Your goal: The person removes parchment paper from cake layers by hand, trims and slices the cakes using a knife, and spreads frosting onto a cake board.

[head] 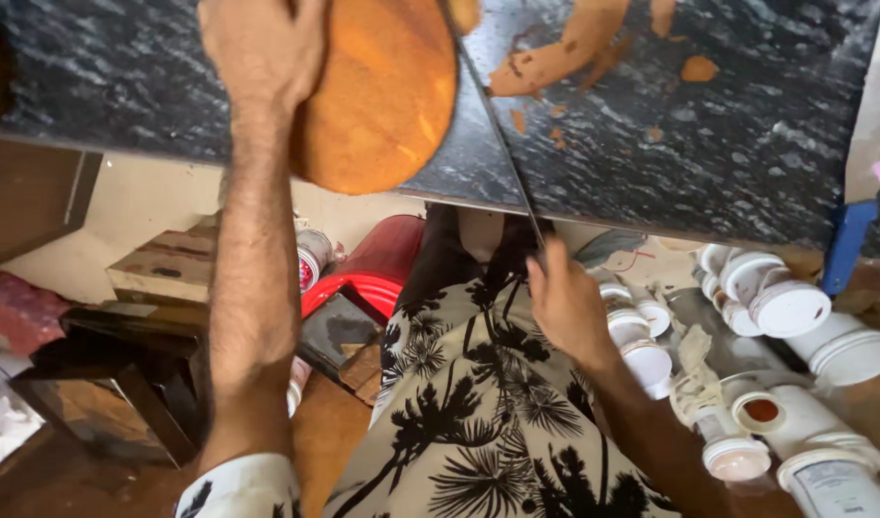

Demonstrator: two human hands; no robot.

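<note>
My left hand (262, 48) rests on the left side of a round orange-brown clay-like disc (387, 96), which lies on the dark speckled stone counter (123, 77) and overhangs its near edge. My right hand (566, 305) is below the counter edge, in front of my palm-print shirt. Its fingers are pinched on the near end of a thin dark wire or strip (502, 153). This runs up across the counter along the disc's right side. Its far end is out of view at the top.
Orange smears and scraps (555, 58) lie on the counter to the right. Below it are a red bucket (373, 264), wooden boxes (162, 269) at left, and several white lidded jars (785, 307) at right. A blue piece (847, 245) hangs at the counter's right edge.
</note>
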